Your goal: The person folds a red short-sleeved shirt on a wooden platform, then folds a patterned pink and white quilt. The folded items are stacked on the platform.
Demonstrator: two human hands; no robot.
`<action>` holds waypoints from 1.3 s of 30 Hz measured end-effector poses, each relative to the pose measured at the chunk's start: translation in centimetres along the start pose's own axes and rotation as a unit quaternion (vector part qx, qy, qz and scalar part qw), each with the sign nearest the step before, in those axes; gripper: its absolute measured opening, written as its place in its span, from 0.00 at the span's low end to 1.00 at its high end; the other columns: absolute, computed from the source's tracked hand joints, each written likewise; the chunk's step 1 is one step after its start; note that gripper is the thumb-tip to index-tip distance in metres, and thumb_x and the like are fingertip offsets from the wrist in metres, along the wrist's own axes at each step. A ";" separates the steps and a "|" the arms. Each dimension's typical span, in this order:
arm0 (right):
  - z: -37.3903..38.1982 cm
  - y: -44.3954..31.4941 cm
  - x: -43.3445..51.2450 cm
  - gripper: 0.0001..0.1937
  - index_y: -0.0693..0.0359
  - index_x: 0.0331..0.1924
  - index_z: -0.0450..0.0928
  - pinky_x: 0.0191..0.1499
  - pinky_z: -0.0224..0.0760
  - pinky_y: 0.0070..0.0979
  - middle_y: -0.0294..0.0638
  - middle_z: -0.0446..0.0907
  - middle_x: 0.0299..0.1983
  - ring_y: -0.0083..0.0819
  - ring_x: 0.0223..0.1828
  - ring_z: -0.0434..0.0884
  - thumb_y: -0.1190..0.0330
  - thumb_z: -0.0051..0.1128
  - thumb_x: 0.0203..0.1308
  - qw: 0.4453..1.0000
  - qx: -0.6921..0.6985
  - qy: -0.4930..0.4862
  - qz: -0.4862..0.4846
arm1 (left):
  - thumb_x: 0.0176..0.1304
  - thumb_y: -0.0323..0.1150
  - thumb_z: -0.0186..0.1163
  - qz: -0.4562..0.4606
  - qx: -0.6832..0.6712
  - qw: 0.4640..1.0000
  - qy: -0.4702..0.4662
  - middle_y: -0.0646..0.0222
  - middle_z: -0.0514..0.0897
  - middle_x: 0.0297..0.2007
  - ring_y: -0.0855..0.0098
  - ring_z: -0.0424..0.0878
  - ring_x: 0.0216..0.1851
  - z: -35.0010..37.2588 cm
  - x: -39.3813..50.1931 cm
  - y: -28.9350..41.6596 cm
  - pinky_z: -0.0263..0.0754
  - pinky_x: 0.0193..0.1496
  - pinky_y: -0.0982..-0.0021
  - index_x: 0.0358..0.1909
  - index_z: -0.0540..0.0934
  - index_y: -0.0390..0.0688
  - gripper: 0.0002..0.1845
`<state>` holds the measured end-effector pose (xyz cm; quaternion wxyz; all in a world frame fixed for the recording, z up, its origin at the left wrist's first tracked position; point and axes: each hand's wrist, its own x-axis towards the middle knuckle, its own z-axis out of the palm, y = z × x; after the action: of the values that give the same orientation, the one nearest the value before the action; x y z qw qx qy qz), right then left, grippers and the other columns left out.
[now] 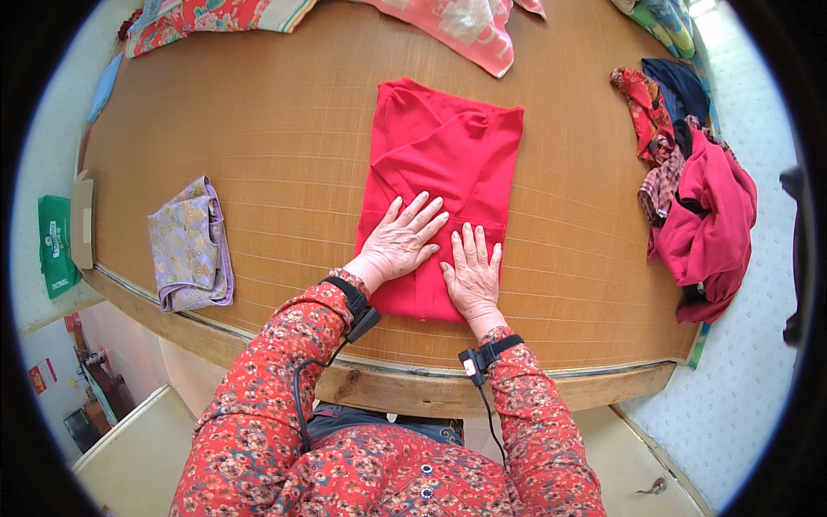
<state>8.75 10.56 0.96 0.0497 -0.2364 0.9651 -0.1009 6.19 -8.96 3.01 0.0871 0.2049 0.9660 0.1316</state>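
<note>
A red garment (446, 161), folded into a flat rectangle, lies on the wood-coloured mat (291, 161) before me. Both palms press down on its nearer half. My left hand (400, 239) rests left of the middle, its fingers pointing up and to the right. Beside it, my right hand (475, 268) lies flat near the garment's right edge, fingers slightly apart. Neither hand grips anything. The cloth under the palms is hidden. Creases and overlapping layers show on the far half.
A folded purple floral cloth (190, 249) lies to the left. Heaped clothes, including a crimson garment (711, 220), sit on the right. A pink towel-like cloth (465, 32) and floral bedding (213, 22) lie at the far side. A wooden edge (413, 391) borders the mat near me.
</note>
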 end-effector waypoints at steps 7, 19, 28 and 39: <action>-4.8 2.4 -3.0 0.24 0.56 0.57 0.72 0.65 0.50 0.54 0.46 0.66 0.64 0.45 0.69 0.61 0.64 0.60 0.55 0.990 0.096 0.104 0.009 | 0.56 0.32 0.61 -0.065 -0.062 0.972 0.217 0.60 0.69 0.63 0.56 0.62 0.68 -4.9 -5.1 -3.2 0.55 0.66 0.51 0.51 0.76 0.45 0.19; -3.0 3.8 -10.9 0.19 0.58 0.48 0.75 0.60 0.61 0.48 0.45 0.70 0.56 0.44 0.61 0.68 0.73 0.58 0.49 0.992 0.075 0.018 -0.097 | 0.47 0.35 0.63 0.096 0.010 0.994 0.047 0.65 0.76 0.54 0.62 0.69 0.61 -0.3 -14.3 -1.7 0.66 0.59 0.57 0.44 0.80 0.45 0.19; -3.3 2.8 -9.8 0.10 0.60 0.38 0.76 0.54 0.68 0.39 0.44 0.76 0.48 0.43 0.53 0.74 0.76 0.58 0.49 0.987 0.113 0.089 -0.066 | 0.50 0.30 0.59 0.108 -0.012 0.992 0.060 0.63 0.79 0.51 0.63 0.75 0.57 -1.4 -14.0 -1.6 0.69 0.57 0.61 0.43 0.79 0.42 0.15; -14.4 -0.1 -16.6 0.06 0.60 0.36 0.75 0.39 0.72 0.36 0.44 0.79 0.29 0.43 0.35 0.79 0.74 0.55 0.53 0.960 0.264 -0.080 -0.053 | 0.59 0.34 0.54 0.098 -0.265 0.923 -0.263 0.55 0.81 0.35 0.54 0.80 0.41 -10.2 -19.5 2.6 0.75 0.44 0.58 0.38 0.76 0.41 0.09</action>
<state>21.40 20.68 15.87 0.1818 -0.2727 0.8832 -0.3354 22.50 -17.08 15.64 0.3753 0.2955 0.8134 0.3321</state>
